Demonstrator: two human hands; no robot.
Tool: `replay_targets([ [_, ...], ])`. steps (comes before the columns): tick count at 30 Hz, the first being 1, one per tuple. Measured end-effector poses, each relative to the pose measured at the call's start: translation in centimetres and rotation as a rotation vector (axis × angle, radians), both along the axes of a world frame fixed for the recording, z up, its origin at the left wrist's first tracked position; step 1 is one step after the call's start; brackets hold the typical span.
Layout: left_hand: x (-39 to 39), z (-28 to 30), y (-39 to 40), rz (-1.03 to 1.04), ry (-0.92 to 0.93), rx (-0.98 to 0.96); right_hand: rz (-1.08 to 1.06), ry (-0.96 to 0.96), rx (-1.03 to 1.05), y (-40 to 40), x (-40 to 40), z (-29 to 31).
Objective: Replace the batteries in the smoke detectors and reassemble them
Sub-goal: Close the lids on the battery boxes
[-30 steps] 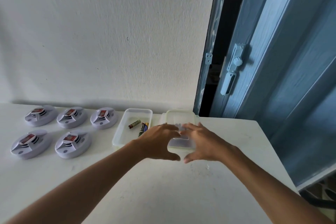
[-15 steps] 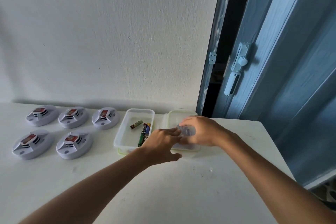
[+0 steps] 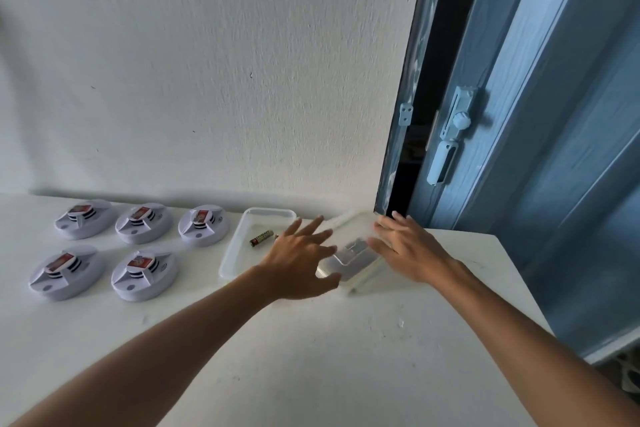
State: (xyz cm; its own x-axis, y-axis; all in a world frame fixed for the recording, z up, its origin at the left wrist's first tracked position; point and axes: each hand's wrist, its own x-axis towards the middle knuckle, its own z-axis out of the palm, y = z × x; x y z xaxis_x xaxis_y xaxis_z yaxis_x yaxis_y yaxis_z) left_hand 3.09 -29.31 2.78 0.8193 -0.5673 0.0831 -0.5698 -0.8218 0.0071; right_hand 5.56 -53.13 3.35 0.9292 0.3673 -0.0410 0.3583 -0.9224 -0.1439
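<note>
2 bare forearms reach in from the bottom corners of the head view, and no sleeve, cuff or glove covers either of them anywhere in the frame. The left hand [image 3: 300, 262] and the right hand [image 3: 408, 252] are likewise uncovered. No ring shows on any visible finger, and neither wrist carries a watch, a band or a bracelet. The fingernails that can be seen look short, though motion blur softens them.

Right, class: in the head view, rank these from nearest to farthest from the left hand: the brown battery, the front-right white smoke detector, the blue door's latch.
1. Brown battery: in the clear plastic tray, beside the left hand.
2. Front-right white smoke detector: further left.
3. Blue door's latch: up right.
</note>
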Motion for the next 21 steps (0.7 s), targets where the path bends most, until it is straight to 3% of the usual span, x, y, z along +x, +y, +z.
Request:
replay_targets([
  [5, 1.1, 0.8, -0.4, 0.042, 0.025, 0.089, -0.046, -0.067, -0.065, -1.0, -3.2, -0.2],
  [12, 1.5, 1.7, 0.0, 0.087, 0.185, 0.037, 0.02, -0.166, 0.154, -1.0, -4.7, -2.4],
  [16, 1.5, 1.6, -0.1, 0.08, 0.194, 0.048, 0.037, -0.198, 0.297, -1.0, -4.5, -3.8],
  [21, 1.4, 0.9, -0.4, 0.086, 0.136, -0.004, -0.006, -0.331, 0.32, -0.8, -4.2, -5.6],
])
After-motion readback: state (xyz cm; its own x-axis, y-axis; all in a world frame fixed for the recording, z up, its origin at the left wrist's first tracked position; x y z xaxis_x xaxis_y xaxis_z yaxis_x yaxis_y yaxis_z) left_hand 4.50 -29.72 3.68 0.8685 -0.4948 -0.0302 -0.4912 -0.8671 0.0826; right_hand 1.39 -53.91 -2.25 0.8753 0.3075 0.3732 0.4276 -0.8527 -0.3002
